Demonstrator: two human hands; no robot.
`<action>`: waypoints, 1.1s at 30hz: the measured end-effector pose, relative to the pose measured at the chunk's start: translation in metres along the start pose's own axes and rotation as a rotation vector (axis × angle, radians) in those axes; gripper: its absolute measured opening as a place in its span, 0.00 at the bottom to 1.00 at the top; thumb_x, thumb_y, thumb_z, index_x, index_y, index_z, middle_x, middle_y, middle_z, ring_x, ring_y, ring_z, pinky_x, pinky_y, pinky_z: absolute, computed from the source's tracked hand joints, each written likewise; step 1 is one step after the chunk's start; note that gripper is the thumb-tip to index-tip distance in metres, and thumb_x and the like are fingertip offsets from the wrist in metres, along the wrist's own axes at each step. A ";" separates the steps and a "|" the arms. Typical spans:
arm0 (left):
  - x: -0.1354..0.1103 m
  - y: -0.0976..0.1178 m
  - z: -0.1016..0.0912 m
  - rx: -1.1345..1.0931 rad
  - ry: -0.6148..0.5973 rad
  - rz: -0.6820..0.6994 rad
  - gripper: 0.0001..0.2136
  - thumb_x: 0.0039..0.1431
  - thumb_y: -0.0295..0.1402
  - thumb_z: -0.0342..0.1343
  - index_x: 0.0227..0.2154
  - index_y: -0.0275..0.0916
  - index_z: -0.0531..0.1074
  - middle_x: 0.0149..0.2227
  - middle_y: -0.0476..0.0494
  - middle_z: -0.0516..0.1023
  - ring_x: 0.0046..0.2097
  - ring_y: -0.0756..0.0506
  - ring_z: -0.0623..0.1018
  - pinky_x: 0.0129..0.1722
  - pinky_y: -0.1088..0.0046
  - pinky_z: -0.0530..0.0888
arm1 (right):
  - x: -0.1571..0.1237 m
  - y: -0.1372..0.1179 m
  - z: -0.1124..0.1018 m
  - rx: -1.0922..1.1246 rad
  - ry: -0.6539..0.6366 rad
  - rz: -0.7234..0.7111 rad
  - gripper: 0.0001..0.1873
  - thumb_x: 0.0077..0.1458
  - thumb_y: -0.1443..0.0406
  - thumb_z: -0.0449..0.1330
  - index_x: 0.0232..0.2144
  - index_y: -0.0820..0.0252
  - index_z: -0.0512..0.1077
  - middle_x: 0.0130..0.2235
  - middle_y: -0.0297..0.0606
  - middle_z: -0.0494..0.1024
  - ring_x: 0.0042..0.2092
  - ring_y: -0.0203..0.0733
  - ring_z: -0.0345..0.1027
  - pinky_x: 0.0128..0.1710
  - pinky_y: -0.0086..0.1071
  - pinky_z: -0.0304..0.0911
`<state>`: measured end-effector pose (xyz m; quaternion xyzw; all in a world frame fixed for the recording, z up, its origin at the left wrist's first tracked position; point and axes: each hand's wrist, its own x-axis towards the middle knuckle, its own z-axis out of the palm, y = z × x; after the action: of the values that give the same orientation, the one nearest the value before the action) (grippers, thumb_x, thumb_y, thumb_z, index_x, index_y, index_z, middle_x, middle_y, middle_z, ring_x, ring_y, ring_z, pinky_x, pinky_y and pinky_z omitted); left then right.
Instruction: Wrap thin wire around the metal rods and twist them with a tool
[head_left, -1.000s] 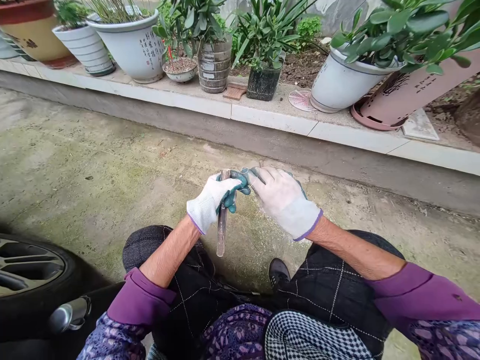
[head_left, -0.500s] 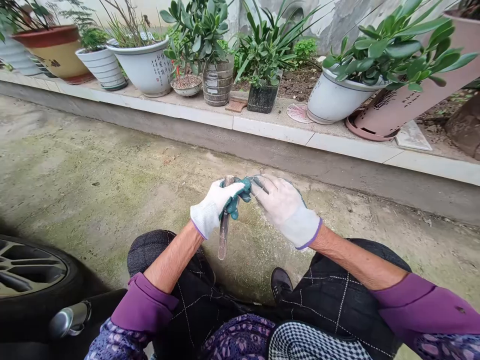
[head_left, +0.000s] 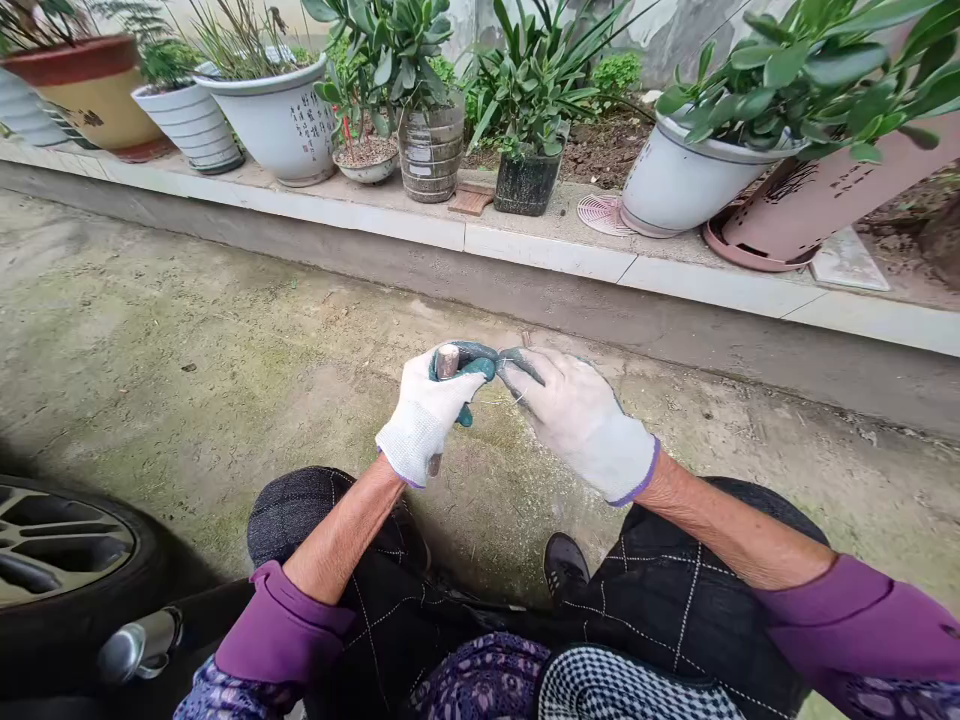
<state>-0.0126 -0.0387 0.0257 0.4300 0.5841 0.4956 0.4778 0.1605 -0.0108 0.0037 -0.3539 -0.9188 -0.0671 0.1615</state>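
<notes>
My left hand (head_left: 424, 405), in a white work glove with green-coated fingers, is closed around a short brown stick (head_left: 448, 362). The cut end of the stick points up between thumb and forefinger, and most of its length is hidden by the glove. Close beside it, fingertips nearly touching, my right hand (head_left: 577, 415) wears a matching glove and pinches a thin pale strand (head_left: 517, 398). Whether this strand is wire or string I cannot tell. It runs in loose bits around the fingertips of both hands.
Ahead, a low tiled ledge (head_left: 540, 248) carries potted plants, among them a white pot (head_left: 266, 125) and a leaning pink pot (head_left: 832, 200). A car wheel (head_left: 60, 545) stands at lower left, near a metal exhaust pipe (head_left: 139, 645). Concrete ground (head_left: 262, 320) lies below.
The stick has tilted, so its cut end now faces me and its lower part has gone behind my left wrist. Both hands remain close together. The view has shifted slightly.
</notes>
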 end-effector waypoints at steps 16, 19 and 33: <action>-0.010 0.017 -0.013 0.222 -0.216 0.119 0.09 0.47 0.33 0.63 0.31 0.35 0.79 0.28 0.48 0.76 0.24 0.55 0.68 0.19 0.82 0.68 | 0.011 0.016 -0.026 1.420 -0.170 0.583 0.20 0.49 0.52 0.67 0.35 0.64 0.77 0.20 0.30 0.72 0.17 0.31 0.61 0.16 0.26 0.58; -0.011 0.014 -0.010 0.240 -0.191 0.114 0.08 0.47 0.32 0.63 0.31 0.35 0.78 0.30 0.47 0.77 0.26 0.53 0.70 0.21 0.81 0.69 | 0.012 0.010 -0.023 1.411 -0.163 0.624 0.16 0.45 0.55 0.70 0.30 0.62 0.76 0.20 0.29 0.71 0.19 0.31 0.63 0.17 0.26 0.59; -0.003 0.004 -0.010 0.044 -0.234 0.034 0.13 0.47 0.34 0.62 0.36 0.34 0.78 0.24 0.51 0.72 0.19 0.55 0.67 0.16 0.79 0.67 | -0.002 0.003 -0.020 1.758 0.026 0.624 0.14 0.48 0.59 0.71 0.34 0.63 0.77 0.25 0.31 0.74 0.25 0.32 0.65 0.25 0.28 0.62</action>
<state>-0.0221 -0.0423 0.0307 0.5053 0.5278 0.4372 0.5244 0.1687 -0.0146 0.0215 -0.3347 -0.5009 0.6951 0.3923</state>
